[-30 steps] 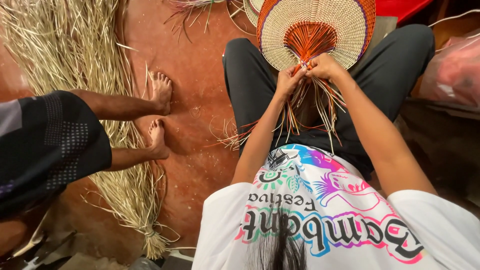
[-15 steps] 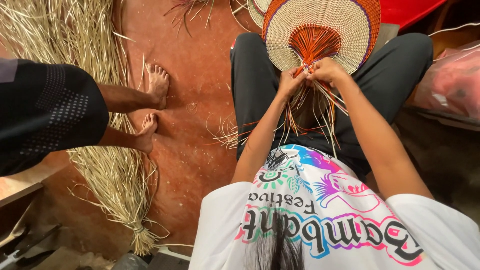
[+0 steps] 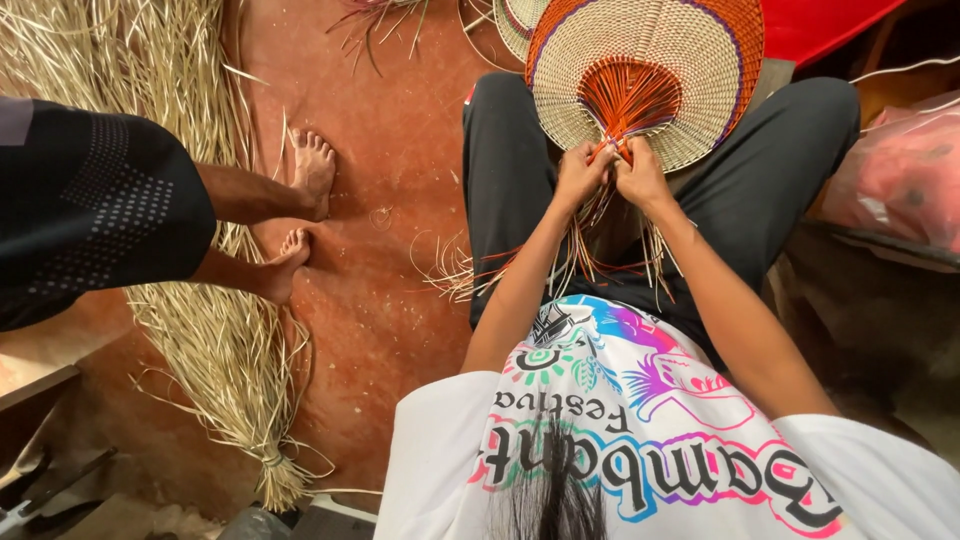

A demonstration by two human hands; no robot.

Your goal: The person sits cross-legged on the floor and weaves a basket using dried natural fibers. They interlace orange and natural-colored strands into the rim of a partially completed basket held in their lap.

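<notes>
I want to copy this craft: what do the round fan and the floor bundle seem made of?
The fan looks like thin plant strips, matte, dyed orange, purple and natural; its loose strands run below both hands. The bundle looks like dry, pale straw or palm, tied at one end.

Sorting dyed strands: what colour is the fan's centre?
Orange, at the woven fan centre, in the head view.

fan (image 3: 650, 70) on lap, straw bundle (image 3: 200, 330) left – floor
</notes>
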